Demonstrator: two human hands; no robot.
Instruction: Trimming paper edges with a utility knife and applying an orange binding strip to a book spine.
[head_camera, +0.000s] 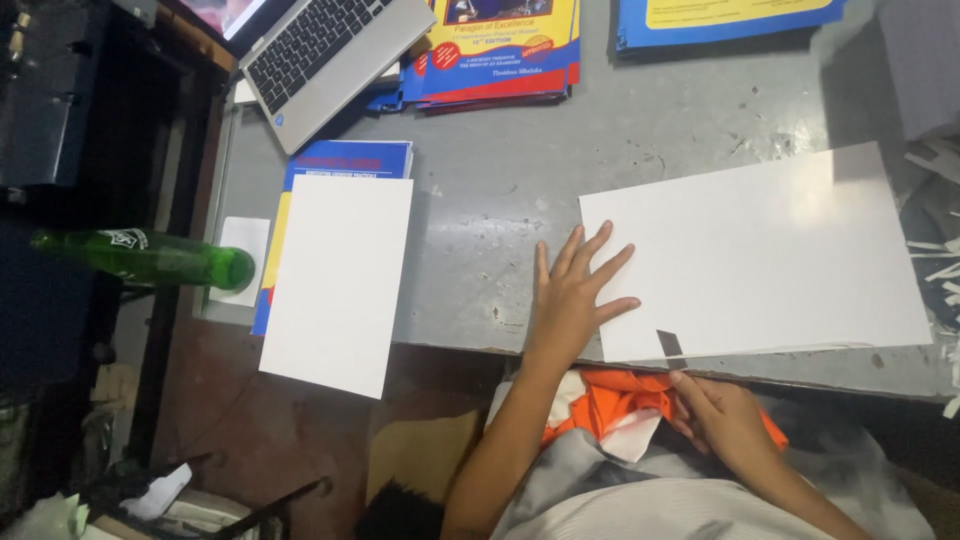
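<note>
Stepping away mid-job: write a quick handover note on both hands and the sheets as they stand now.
Left hand: flat, fingers spread, pressing the left edge of the large white sheet on the grey table.
Right hand: holds a small dark blade at the sheet's near edge.
Done: paper strips lie at the right.
Left: cannot tell how far the cut runs. Second white sheet lies on a blue book, untouched.

Scuffed grey table bears white sheets, books, laptop.
</note>
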